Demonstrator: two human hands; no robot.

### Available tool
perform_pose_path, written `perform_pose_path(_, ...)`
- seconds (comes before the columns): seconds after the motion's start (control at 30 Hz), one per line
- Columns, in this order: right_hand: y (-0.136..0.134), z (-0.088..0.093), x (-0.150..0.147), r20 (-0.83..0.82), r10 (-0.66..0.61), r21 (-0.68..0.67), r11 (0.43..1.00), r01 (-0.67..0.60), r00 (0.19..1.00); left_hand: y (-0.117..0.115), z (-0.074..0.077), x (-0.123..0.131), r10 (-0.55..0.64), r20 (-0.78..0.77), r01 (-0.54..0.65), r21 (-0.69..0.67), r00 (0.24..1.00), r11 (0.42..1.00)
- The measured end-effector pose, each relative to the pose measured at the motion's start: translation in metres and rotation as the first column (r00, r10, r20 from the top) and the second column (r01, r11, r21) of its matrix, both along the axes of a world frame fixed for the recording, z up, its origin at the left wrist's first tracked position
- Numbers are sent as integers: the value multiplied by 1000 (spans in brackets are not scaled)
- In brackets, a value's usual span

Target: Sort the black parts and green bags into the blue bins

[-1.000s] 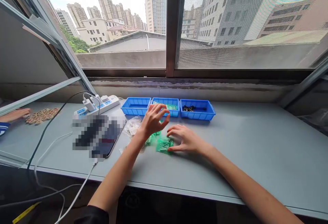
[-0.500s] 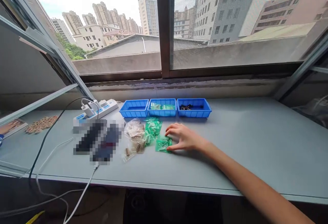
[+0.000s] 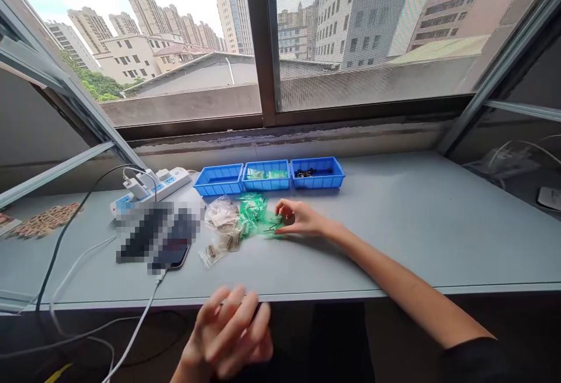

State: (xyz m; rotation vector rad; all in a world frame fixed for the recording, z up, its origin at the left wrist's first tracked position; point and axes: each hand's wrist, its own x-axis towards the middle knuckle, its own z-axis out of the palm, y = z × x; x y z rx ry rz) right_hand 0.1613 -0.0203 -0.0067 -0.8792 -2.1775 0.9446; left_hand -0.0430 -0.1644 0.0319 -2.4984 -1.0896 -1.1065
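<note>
My right hand (image 3: 297,217) is over the desk with its thumb and fingers closed on a small green plastic bag (image 3: 268,226) holding thin metal pieces. Motion blurs the bag a little. Just left of it lies a pile of similar green bags (image 3: 252,210). Clear bags (image 3: 222,213) with small brownish metal parts lie further left, touching the pile. My left hand (image 3: 232,330) is low in front of the desk's edge, blurred, its fingers loosely bent and partly apart. Nothing shows in it, though its palm side is hidden.
Three blue bins stand in a row: a left bin (image 3: 218,187), a middle bin (image 3: 266,185) with green bags, and a right bin (image 3: 319,182) with dark parts. Left are a power strip (image 3: 175,183), a phone (image 3: 177,248) on a white cable (image 3: 135,330), and brownish pieces (image 3: 46,220).
My left hand has come into view from below. My right hand's fingers have closed on the green bag, which has shifted toward the pile. The whole view has turned slightly.
</note>
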Motion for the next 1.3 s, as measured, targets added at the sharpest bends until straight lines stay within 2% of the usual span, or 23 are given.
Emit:
perform_pose_path(0.03,0,0,0,-40,-3,-21,1000,2,999,14,4,7,-59,-15,61,155,998,986)
perform_pose_path(0.07,1,0,0,-75,-16,-26,1000,14,997,31,8,13,-43,-35,48,142,998,989)
perform_pose_path(0.13,2,2,2,-143,-89,1,996,90,986,71,17,24,-12,8,12,65,1000,998)
perform_pose_path(0.2,5,7,4,-210,-208,38,975,220,955,110,23,30,40,-7,-40,-11,999,999)
perform_pose_path(0.27,6,12,8,-255,-321,73,934,349,912,140,24,32,-17,-36,13,-112,999,994)
perform_pose_path(0.33,7,16,11,-280,-388,129,891,434,878,158,20,32,-79,-30,73,-152,996,986)
perform_pose_path(0.43,7,18,14,-293,-403,266,836,479,867,167,12,30,-94,-9,93,-63,996,994)
perform_pose_path(0.57,5,17,16,-200,-422,509,726,462,884,161,6,27,-102,-16,103,123,995,987)
perform_pose_path(0.67,4,17,17,-169,-459,563,681,468,872,157,4,26,-118,14,115,118,993,986)
perform_pose_path(0.73,4,18,17,-191,-477,529,686,500,858,159,4,25,-76,96,73,33,992,997)
perform_pose_path(0.83,6,18,16,-186,-516,479,695,536,836,172,5,21,81,238,-50,-133,968,990)
perform_pose_path(0.97,7,16,15,-78,-500,493,732,470,862,198,8,9,263,362,-158,-292,894,943)
perform_pose_path(1.17,6,14,13,-9,-409,505,786,358,912,235,10,-2,391,245,-303,-330,887,894)
perform_pose_path(1.23,7,13,13,4,-404,506,790,347,915,238,10,0,432,164,-373,-296,887,879)
perform_pose_path(1.3,8,12,14,20,-405,506,793,340,914,236,10,3,414,56,-389,-247,908,887)
